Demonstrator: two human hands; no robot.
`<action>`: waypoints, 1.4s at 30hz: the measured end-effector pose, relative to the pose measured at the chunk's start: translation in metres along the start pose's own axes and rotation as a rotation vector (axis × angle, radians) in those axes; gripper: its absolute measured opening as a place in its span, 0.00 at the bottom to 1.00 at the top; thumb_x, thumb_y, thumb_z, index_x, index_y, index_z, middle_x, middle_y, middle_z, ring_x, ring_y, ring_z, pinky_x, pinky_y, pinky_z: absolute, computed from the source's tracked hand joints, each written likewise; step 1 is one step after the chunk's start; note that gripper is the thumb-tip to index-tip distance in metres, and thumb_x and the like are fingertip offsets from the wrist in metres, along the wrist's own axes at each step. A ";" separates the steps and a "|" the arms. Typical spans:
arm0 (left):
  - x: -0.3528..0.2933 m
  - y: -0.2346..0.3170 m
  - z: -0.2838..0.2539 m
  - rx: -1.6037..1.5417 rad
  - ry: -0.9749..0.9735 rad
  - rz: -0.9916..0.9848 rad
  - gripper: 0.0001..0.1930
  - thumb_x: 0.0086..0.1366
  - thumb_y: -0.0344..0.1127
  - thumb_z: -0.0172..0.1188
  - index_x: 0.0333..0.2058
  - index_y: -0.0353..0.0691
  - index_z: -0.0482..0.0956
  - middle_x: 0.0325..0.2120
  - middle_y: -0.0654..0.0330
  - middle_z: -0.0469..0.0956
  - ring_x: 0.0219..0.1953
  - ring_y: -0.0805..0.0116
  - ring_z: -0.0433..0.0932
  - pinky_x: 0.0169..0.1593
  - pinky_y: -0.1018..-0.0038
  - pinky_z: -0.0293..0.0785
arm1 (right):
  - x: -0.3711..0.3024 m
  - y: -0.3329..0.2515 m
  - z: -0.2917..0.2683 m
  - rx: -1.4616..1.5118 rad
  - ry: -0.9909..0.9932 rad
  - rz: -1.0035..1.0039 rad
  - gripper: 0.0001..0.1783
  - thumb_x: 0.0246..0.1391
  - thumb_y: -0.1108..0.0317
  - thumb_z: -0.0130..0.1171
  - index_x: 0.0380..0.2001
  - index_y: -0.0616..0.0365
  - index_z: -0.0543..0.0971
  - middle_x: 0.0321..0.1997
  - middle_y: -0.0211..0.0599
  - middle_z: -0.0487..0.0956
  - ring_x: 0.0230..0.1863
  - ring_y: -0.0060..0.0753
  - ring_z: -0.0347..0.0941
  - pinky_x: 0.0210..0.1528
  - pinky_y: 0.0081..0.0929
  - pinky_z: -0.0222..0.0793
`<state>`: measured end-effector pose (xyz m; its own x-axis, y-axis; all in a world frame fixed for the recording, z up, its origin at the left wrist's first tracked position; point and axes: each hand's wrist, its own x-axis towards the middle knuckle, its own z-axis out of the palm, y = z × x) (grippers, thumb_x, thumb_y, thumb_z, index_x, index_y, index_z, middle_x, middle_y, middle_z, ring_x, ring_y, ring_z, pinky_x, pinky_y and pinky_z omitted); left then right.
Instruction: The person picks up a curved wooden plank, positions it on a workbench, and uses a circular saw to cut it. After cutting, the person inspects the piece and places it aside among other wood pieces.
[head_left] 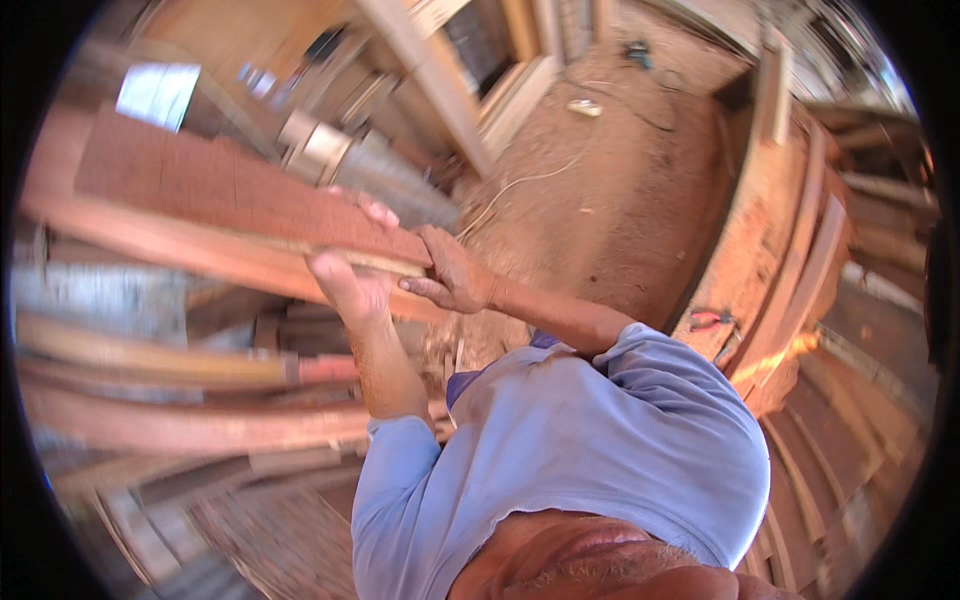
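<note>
A long reddish-brown wooden plank (240, 190) runs from the far left to the middle of the view. My right hand (452, 270) wraps round its near end, thumb on the side toward me. Further left along it, my left hand (355, 285) grips the plank, with the thumb up on the near side and fingertips showing over the far edge. The palm between them is partly hidden. A paler timber (200, 240) lies along the plank's near side; blur hides whether they touch.
More long timbers (180, 425) are stacked at the left. Wooden frames (520, 95) lean at the top. On the dusty brown floor (620, 190) lie a white power strip (585, 107), cords and a dark green tool (637, 55). Red-handled pliers (708, 320) rest on wood at right.
</note>
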<state>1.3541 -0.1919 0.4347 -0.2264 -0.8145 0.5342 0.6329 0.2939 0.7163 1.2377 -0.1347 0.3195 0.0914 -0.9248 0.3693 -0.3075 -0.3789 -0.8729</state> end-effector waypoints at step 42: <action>0.202 -0.618 0.304 0.676 -1.186 -0.579 0.34 0.59 0.49 0.75 0.58 0.40 0.74 0.40 0.43 0.84 0.43 0.48 0.86 0.47 0.58 0.81 | 0.022 0.216 -0.651 0.517 1.324 0.064 0.17 0.59 0.74 0.66 0.49 0.59 0.73 0.40 0.33 0.77 0.40 0.26 0.77 0.44 0.28 0.75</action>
<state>0.6924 -0.3862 0.2364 -0.9892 -0.1207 -0.0833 -0.1345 0.5209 0.8429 0.5570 -0.2145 0.3468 -0.9372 -0.3358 0.0948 0.1242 -0.5748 -0.8088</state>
